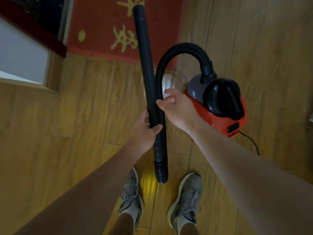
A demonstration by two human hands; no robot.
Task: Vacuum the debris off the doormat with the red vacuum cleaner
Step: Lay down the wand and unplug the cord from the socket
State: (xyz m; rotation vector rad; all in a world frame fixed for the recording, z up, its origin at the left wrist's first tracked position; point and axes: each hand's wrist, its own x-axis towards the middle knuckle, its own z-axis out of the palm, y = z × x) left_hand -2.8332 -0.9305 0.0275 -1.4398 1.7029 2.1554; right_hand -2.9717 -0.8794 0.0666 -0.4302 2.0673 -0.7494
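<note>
Two hands work: left hand [145, 131] grips the smooth black wand [144, 48], right hand [177, 109], loosely spread, touches the ribbed hose [177, 48] beside the glossy red vacuum cleaner [218, 116].

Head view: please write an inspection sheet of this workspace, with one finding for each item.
Surface: yellow-brown wooden plank floor.
Job's things: red doormat with yellow characters; red-and-black canister vacuum cleaner on the floor near its corner; black ribbed hose; black rigid wand, tip over the mat.
Clutter: pale shiny patch, unidentifiable; debris not discernible.
Grippers: left hand grips the wand; right hand, thumb at hose, grip unclear.
Cables: black power cord trailing from the vacuum's rear.
Surroundings: dark red trim; grey sneakers.
</note>
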